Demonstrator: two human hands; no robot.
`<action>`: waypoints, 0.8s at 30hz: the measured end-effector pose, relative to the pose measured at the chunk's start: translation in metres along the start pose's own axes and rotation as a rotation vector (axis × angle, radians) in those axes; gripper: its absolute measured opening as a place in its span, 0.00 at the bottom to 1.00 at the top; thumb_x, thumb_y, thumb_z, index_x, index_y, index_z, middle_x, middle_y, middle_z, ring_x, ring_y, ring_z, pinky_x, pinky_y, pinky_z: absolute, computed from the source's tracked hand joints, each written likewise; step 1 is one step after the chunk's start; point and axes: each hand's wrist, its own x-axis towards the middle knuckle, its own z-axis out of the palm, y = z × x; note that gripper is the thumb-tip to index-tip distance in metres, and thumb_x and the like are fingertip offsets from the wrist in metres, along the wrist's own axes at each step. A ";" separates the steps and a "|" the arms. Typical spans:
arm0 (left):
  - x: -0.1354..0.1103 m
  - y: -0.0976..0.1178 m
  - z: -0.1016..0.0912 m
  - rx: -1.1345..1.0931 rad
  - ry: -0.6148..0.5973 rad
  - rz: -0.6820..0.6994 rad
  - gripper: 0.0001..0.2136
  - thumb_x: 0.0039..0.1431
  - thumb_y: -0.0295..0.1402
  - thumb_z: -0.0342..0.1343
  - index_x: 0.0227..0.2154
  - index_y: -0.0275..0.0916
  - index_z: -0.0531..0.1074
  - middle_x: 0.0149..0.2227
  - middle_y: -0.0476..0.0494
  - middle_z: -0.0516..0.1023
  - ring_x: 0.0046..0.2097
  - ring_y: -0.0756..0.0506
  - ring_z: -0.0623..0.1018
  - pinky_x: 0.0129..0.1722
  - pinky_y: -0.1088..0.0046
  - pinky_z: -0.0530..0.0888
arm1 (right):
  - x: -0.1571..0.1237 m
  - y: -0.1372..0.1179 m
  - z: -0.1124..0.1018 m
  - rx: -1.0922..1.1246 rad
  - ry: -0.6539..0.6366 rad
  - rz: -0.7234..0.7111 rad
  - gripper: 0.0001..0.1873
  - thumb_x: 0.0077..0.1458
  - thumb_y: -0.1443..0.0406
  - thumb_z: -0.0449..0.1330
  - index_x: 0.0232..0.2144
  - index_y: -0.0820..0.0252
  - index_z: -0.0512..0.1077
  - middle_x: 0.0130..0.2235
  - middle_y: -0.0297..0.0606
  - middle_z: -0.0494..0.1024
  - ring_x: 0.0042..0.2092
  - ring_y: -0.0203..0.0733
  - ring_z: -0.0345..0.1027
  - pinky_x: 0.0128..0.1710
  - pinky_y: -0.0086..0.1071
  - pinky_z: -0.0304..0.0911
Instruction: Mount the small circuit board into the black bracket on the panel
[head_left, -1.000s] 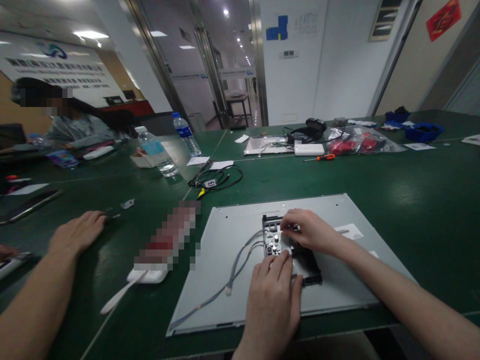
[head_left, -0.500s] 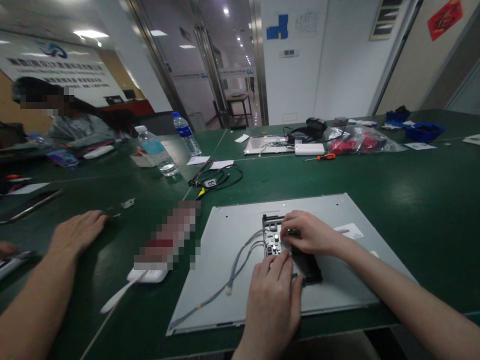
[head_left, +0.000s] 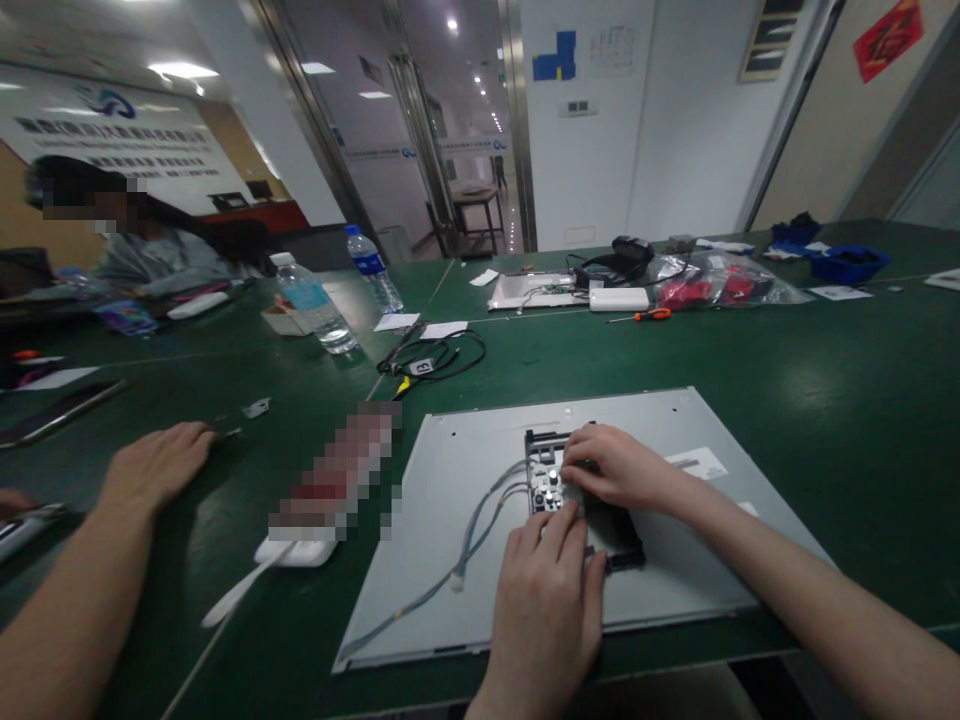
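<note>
A flat silver-grey display panel (head_left: 450, 470) lies back side up on the green table. On its middle sits a black rectangular frame (head_left: 626, 535), which holds a metal-topped circuit board (head_left: 547, 490) with ports and connectors. Grey cables (head_left: 474, 535) run from the board to the panel's near left corner. My left hand (head_left: 544, 590) grips the board's near edge, fingertips on it and thumb by the frame. The bent fingers of my right hand (head_left: 615, 465) close on the board's right side. My fingers cover part of the board.
Left of the panel lies a white device (head_left: 300, 550) with a blurred-out face and a strap. Another person's hand (head_left: 161, 460) rests farther left. Behind are coiled black cable (head_left: 442, 350), water bottles (head_left: 322, 310), an orange screwdriver (head_left: 652, 314) and a plastic bag (head_left: 720, 280).
Both my hands stay in nearly the same spot, with only slight finger movement at the circuit board. The panel and frame have not visibly moved.
</note>
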 end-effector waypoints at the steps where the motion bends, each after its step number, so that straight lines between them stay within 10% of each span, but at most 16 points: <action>1: 0.000 0.000 0.000 -0.002 0.001 0.002 0.11 0.59 0.29 0.52 0.44 0.37 0.71 0.50 0.41 0.73 0.48 0.38 0.69 0.47 0.55 0.70 | 0.000 0.000 0.000 0.000 -0.001 0.001 0.09 0.58 0.67 0.55 0.29 0.61 0.74 0.32 0.39 0.75 0.37 0.38 0.66 0.40 0.31 0.58; 24: -0.001 0.002 -0.002 -0.037 0.031 0.024 0.06 0.60 0.27 0.50 0.37 0.39 0.72 0.42 0.42 0.75 0.45 0.39 0.71 0.43 0.57 0.69 | -0.002 -0.005 -0.001 0.048 -0.016 0.033 0.07 0.57 0.67 0.56 0.31 0.61 0.74 0.34 0.39 0.75 0.38 0.39 0.65 0.39 0.32 0.57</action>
